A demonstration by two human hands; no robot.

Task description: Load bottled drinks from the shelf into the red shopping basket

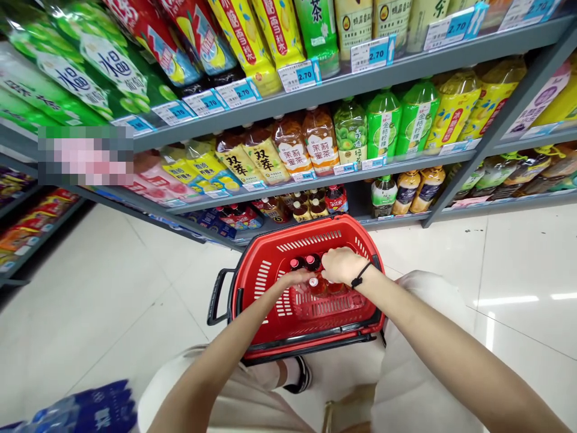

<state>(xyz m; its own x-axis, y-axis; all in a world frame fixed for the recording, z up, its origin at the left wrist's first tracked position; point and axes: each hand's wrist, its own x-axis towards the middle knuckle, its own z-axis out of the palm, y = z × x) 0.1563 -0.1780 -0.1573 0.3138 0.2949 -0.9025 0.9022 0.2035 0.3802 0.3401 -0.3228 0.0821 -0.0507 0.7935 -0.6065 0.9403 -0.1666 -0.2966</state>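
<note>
A red shopping basket with slotted walls and a black handle stands on the floor between my knees. Inside it are two dark bottles with pinkish-red caps, standing side by side. In front of them is an amber drink bottle with a pale cap. My left hand reaches in beside this bottle, fingers extended and seemingly touching it. Over another amber bottle, my right hand is closed with curled fingers; that bottle's top is hidden under the hand. A black cord circles my right wrist.
Drink shelves rise beyond the basket, packed with bottles behind 2.70 price tags. Another stocked shelf stands at the left. Blue-wrapped bottles sit on the tiled floor at lower left.
</note>
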